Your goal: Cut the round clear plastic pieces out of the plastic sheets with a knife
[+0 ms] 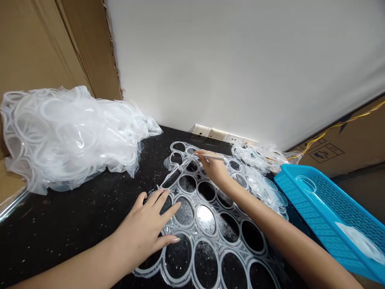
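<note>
A clear plastic sheet (194,230) with rows of white-rimmed ovals lies flat on the black speckled tabletop. My left hand (147,222) rests on its left side, fingers spread. Over the sheet's far part, my right hand (213,166) grips a slim white pen-like tool (214,157); its working tip is hidden by the fingers. A narrow strip of the sheet's edge stands slightly raised between the two hands. Beyond and to the right of the right forearm, a pile of ring-shaped plastic pieces (266,188) touches the sheet.
A big heap of crumpled plastic sheets (75,132) sits at the left by a cardboard box (87,44). Wall sockets (218,134) line the back edge. On the right is a blue basket (315,216) with plastic pieces inside, near a yellow wire (319,138).
</note>
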Motion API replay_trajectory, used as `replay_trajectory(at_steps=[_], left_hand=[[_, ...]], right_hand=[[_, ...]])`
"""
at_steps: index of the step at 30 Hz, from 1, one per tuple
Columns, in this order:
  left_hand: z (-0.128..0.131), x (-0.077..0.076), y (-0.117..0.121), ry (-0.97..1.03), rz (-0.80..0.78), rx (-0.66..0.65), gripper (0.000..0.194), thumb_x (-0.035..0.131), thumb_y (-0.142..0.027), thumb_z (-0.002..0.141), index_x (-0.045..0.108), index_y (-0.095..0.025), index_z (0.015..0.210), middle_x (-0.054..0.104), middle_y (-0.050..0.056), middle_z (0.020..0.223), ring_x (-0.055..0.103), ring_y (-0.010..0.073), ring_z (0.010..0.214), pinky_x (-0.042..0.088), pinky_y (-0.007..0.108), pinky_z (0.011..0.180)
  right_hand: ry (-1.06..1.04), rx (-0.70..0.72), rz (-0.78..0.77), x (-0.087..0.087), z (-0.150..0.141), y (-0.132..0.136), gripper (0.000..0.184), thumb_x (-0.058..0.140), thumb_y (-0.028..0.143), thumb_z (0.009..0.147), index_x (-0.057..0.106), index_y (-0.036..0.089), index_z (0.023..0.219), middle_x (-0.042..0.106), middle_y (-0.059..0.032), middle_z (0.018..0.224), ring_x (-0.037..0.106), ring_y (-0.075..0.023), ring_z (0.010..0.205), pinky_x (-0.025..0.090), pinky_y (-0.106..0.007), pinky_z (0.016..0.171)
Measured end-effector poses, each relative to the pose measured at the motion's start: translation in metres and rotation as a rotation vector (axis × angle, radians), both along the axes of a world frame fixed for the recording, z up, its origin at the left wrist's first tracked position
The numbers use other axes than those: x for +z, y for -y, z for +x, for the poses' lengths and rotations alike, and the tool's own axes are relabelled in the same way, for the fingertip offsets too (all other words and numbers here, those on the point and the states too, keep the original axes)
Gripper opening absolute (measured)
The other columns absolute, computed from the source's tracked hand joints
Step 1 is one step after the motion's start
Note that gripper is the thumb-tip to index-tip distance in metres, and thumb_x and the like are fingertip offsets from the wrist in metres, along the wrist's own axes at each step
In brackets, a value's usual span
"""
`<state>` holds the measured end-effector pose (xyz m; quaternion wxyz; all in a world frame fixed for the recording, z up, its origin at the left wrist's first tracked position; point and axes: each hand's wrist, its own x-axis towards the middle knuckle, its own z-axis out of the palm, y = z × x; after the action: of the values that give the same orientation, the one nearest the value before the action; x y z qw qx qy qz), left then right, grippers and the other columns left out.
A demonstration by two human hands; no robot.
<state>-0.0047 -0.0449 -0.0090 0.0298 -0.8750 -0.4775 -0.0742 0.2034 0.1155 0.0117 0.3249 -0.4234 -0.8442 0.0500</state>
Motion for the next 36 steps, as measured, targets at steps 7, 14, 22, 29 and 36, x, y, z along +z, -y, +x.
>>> replay_trajectory(at_steps=[7, 14, 22, 29, 36], left_hand=[[0.002, -0.002, -0.001, 0.008, 0.012, 0.013, 0.055, 0.042, -0.063, 0.082, 0.048, -0.032, 0.128, 0.047, 0.012, 0.134, 0.042, 0.0319, 0.121, 0.035, 0.050, 0.088], [0.000, 0.001, 0.002, -0.032, 0.033, 0.006, 0.056, 0.050, -0.057, 0.082, 0.045, -0.029, 0.130, 0.048, 0.013, 0.133, 0.044, 0.0330, 0.119, 0.036, 0.050, 0.087], [-0.008, 0.024, -0.011, 0.157, -0.111, -0.002, 0.053, 0.020, -0.054, 0.093, 0.050, -0.025, 0.125, 0.061, 0.005, 0.117, 0.058, 0.0214, 0.101, 0.042, 0.038, 0.082], [-0.025, 0.035, -0.039, 0.324, -0.237, 0.215, 0.053, 0.025, -0.057, 0.090, 0.057, -0.024, 0.117, 0.064, 0.002, 0.113, 0.061, 0.0224, 0.095, 0.048, 0.037, 0.081], [0.012, 0.059, -0.074, 0.249, -0.156, 0.186, 0.041, 0.030, -0.043, 0.092, 0.058, -0.022, 0.114, 0.062, 0.003, 0.115, 0.057, 0.0188, 0.106, 0.043, 0.033, 0.092]], right_hand=[[0.022, -0.027, 0.081, 0.002, -0.020, -0.026, 0.026, 0.042, 0.025, 0.091, 0.066, 0.016, 0.095, 0.070, -0.0099, 0.092, 0.064, -0.0216, 0.085, 0.048, -0.033, 0.080], [0.020, -0.128, 0.130, 0.014, -0.005, -0.040, 0.029, 0.040, 0.024, 0.092, 0.067, 0.012, 0.095, 0.070, -0.0111, 0.094, 0.065, -0.0206, 0.086, 0.049, -0.030, 0.079], [0.094, -0.391, 0.175, 0.060, 0.106, -0.001, 0.039, 0.038, 0.039, 0.089, 0.069, 0.015, 0.089, 0.071, -0.0107, 0.086, 0.065, -0.0274, 0.085, 0.049, -0.040, 0.077], [0.314, -0.492, -0.017, 0.047, 0.205, 0.052, 0.042, 0.042, 0.049, 0.081, 0.068, 0.020, 0.065, 0.069, -0.0163, 0.074, 0.065, -0.0359, 0.071, 0.049, -0.046, 0.060], [0.203, -0.390, -0.171, 0.058, 0.186, 0.046, 0.042, 0.043, 0.054, 0.081, 0.069, 0.021, 0.076, 0.068, -0.0108, 0.082, 0.063, -0.0274, 0.071, 0.050, -0.040, 0.060]])
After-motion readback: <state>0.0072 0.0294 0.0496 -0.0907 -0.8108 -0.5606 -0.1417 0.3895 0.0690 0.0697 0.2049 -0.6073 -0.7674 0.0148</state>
